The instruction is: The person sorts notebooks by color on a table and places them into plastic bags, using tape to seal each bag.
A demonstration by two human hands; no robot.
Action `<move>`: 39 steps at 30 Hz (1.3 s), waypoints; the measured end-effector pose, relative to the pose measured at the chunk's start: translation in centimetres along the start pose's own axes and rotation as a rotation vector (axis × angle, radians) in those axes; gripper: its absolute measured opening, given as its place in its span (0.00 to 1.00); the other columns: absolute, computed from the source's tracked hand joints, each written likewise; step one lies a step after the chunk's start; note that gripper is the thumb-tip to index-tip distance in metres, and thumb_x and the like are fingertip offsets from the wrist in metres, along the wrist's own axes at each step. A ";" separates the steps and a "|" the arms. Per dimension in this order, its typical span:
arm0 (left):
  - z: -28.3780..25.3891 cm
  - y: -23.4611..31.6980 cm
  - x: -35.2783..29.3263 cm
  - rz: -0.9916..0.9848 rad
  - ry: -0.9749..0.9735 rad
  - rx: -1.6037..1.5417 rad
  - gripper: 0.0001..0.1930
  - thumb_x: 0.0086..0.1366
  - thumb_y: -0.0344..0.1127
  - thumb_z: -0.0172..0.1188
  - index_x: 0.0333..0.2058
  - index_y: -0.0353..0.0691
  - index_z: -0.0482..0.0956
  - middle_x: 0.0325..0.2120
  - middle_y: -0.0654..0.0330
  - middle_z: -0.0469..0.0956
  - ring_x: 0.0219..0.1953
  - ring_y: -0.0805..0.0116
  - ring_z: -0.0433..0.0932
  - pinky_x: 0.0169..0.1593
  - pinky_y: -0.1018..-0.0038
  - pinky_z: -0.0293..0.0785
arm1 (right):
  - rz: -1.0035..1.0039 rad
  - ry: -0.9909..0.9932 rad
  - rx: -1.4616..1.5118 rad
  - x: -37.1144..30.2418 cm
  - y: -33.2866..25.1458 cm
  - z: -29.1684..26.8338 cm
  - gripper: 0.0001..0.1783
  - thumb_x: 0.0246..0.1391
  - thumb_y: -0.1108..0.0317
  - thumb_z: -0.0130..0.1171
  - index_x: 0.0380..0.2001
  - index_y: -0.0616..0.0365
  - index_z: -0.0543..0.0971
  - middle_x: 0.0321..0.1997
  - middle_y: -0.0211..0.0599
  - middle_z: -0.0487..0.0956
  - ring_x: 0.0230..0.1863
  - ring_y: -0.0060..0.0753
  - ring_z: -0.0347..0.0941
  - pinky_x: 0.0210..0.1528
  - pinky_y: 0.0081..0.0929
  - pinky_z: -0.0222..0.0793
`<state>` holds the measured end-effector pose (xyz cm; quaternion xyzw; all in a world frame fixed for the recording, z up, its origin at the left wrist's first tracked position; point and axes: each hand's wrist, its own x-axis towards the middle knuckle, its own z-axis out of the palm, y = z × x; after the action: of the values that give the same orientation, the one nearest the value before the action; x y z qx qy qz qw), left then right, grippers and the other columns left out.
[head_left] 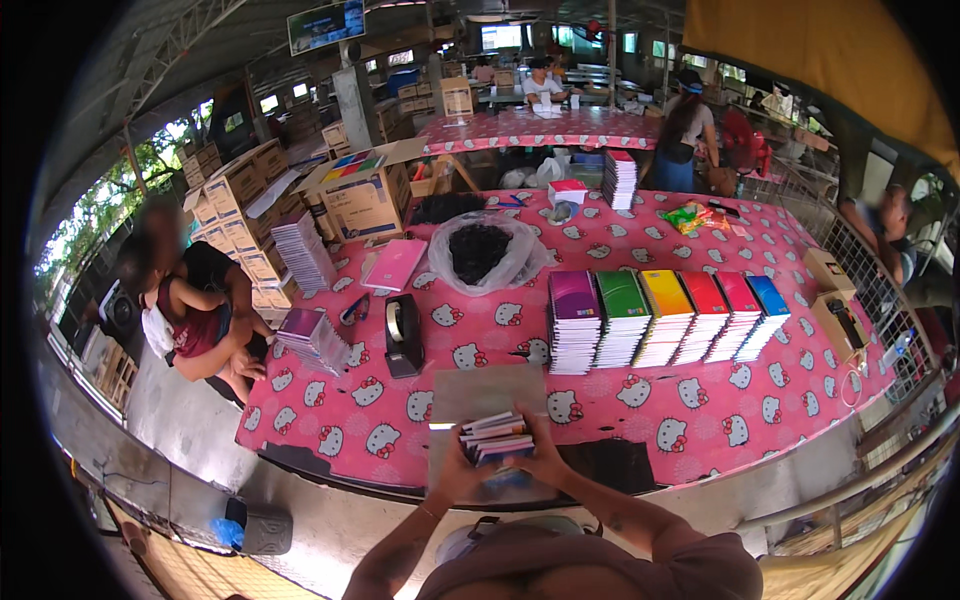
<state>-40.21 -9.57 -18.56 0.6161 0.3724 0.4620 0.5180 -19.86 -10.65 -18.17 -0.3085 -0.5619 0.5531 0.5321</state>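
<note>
My left hand (456, 472) and my right hand (545, 456) are closed around opposite sides of a small stack of notebooks (495, 432). The stack is held over a flat grey-brown sheet (470, 388) at the table's near edge. Its pale page edges show on top; the covers are mostly hidden by my fingers. Just beyond, to the left, stands a black tape dispenser (403, 338). Right of the sheet, several tall spiral-notebook stacks form a row, from a purple stack (575, 300) through green, yellow, red and pink to a blue stack (767, 300).
On the pink patterned tablecloth (690, 400) lie a plastic bag with black contents (478, 252), a pink notebook (395, 264) and more notebook stacks (312, 338). Cardboard boxes (365, 200) stand at the far left. A person holding a child (205, 320) is beside the table's left end.
</note>
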 end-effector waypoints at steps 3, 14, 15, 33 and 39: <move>-1.2 -4.5 -0.3 0.040 0.001 -0.095 0.51 0.50 0.30 0.77 0.65 0.37 0.49 0.56 0.53 0.69 0.59 0.63 0.70 0.63 0.65 0.68 | 0.068 0.144 0.109 0.2 5.0 2.7 0.57 0.44 0.70 0.77 0.71 0.55 0.51 0.64 0.40 0.65 0.67 0.35 0.61 0.68 0.36 0.59; -1.4 -5.7 0.7 -0.481 -0.210 -0.483 0.44 0.51 0.27 0.76 0.61 0.39 0.56 0.56 0.56 0.71 0.55 0.60 0.75 0.56 0.61 0.77 | 0.072 0.341 -0.175 -0.3 5.5 4.4 0.57 0.41 0.64 0.79 0.69 0.57 0.53 0.65 0.44 0.65 0.69 0.37 0.59 0.70 0.37 0.56; -2.1 -4.8 1.9 -0.367 -0.343 -0.257 0.44 0.51 0.31 0.76 0.62 0.38 0.56 0.57 0.53 0.70 0.56 0.57 0.74 0.57 0.59 0.75 | 0.097 0.314 -0.179 0.3 5.1 3.7 0.58 0.41 0.64 0.79 0.69 0.58 0.53 0.65 0.45 0.65 0.69 0.38 0.58 0.70 0.37 0.55; -0.3 7.2 6.2 0.039 -0.472 1.190 0.49 0.49 0.67 0.69 0.53 0.26 0.68 0.48 0.39 0.76 0.47 0.42 0.78 0.49 0.52 0.74 | 0.059 0.193 -0.362 -0.3 4.4 2.1 0.49 0.51 0.62 0.70 0.69 0.60 0.54 0.64 0.45 0.66 0.65 0.36 0.62 0.66 0.36 0.58; -3.3 1.2 7.0 -0.316 0.254 0.141 0.38 0.51 0.56 0.75 0.50 0.31 0.74 0.40 0.53 0.81 0.39 0.62 0.80 0.42 0.64 0.78 | 0.490 0.176 0.293 2.0 1.9 -0.9 0.32 0.53 0.53 0.70 0.56 0.57 0.72 0.39 0.28 0.75 0.34 0.19 0.68 0.33 0.19 0.63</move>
<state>-41.32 -2.25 -15.97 0.5217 0.5582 0.4217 0.4883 -20.02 -8.12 -19.65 -0.4018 -0.3367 0.7113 0.4683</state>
